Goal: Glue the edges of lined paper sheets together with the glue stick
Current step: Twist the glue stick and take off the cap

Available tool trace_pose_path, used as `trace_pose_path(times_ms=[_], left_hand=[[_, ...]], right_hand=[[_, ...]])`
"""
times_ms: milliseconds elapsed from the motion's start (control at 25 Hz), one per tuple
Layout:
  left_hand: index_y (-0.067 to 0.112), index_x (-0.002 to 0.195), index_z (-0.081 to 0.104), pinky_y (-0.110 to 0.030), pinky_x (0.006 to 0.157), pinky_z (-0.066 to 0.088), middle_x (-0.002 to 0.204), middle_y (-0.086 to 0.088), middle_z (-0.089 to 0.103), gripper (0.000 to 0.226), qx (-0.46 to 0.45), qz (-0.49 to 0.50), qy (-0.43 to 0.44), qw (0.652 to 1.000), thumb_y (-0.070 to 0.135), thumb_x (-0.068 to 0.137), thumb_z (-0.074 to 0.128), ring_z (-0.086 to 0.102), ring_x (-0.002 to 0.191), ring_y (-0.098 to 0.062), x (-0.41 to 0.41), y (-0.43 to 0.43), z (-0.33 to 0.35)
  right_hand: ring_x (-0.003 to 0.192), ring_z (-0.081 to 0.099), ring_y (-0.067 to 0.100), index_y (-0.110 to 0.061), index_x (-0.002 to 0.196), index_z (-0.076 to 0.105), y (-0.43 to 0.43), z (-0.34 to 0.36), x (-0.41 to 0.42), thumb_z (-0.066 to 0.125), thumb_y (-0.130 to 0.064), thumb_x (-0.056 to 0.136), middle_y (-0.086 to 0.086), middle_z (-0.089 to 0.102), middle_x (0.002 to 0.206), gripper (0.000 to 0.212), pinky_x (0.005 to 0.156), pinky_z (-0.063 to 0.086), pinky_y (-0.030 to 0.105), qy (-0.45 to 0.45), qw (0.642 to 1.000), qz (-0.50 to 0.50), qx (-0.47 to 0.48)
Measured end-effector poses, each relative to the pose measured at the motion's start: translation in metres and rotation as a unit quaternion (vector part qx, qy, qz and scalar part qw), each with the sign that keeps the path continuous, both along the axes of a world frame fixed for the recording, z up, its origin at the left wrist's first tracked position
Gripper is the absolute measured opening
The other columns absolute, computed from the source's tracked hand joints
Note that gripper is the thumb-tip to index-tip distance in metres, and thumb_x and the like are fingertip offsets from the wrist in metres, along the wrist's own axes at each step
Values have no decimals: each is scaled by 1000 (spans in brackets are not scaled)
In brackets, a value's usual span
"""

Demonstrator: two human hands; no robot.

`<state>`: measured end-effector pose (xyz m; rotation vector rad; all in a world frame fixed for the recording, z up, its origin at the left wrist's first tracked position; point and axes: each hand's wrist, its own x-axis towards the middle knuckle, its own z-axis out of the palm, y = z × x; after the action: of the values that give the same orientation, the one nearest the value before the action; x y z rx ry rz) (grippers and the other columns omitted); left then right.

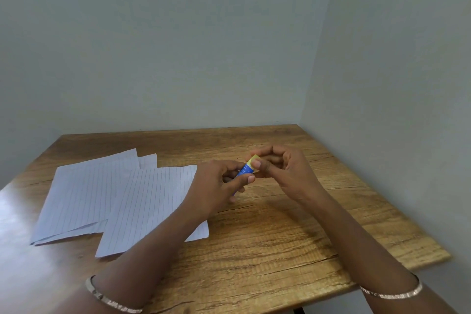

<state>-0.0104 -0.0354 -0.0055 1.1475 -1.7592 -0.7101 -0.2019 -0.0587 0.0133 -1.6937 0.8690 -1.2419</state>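
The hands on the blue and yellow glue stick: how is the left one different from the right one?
The left hand grips the blue body of the blue and yellow glue stick; the right hand pinches its yellow cap. The left hand is next to the white lined paper sheets; the right hand is over the bare wooden table. Both wrists wear silver bangles.

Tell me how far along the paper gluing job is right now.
Early. Done: the lined paper sheets lie spread and overlapping on the table. In hand: the left hand grips the glue stick by its blue body and the right hand pinches its yellow end, likely uncapping it. Left: no sheet is being touched, so gluing and pressing the edges together seem to remain.
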Motion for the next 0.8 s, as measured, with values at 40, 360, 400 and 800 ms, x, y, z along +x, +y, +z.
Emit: trace_pose_path(times_ms=[40, 360, 400, 800], left_hand=[[14, 118, 71, -32, 60, 63, 92, -2, 76, 35, 23, -10, 30, 999, 29, 87, 71, 75, 80, -10, 0, 0, 0], [13, 121, 69, -40, 81, 60, 102, -8, 77, 30, 133, -93, 179, 970, 27, 95, 63, 74, 96, -23, 3, 5, 8], [13, 121, 69, -44, 84, 60, 104, -9, 77, 30, 143, -101, 186, 967, 27, 95, 64, 74, 98, -25, 2, 6, 8], [10, 119, 70, -43, 85, 59, 107, -12, 76, 28, 149, -143, 177, 962, 23, 96, 61, 72, 103, -28, 2, 12, 7]], right_hand=[[95, 77, 22, -1, 117, 70, 0, -1, 1, 74, -10, 90, 13, 79, 102, 28, 79, 64, 37, 26, 1000, -7, -13], [111, 65, 3, -21, 154, 40, 22, -4, 9, 90, -28, 70, -7, 66, 125, 98, 86, 57, 19, 224, 960, -23, -165], [107, 66, 4, -18, 154, 39, 23, -7, 13, 92, -36, 66, -6, 65, 122, 104, 85, 57, 18, 250, 945, -44, -205], [78, 73, 17, 1, 129, 60, 25, -14, 17, 73, -55, 63, 5, 74, 94, 88, 67, 60, 29, 290, 848, -176, -407]])
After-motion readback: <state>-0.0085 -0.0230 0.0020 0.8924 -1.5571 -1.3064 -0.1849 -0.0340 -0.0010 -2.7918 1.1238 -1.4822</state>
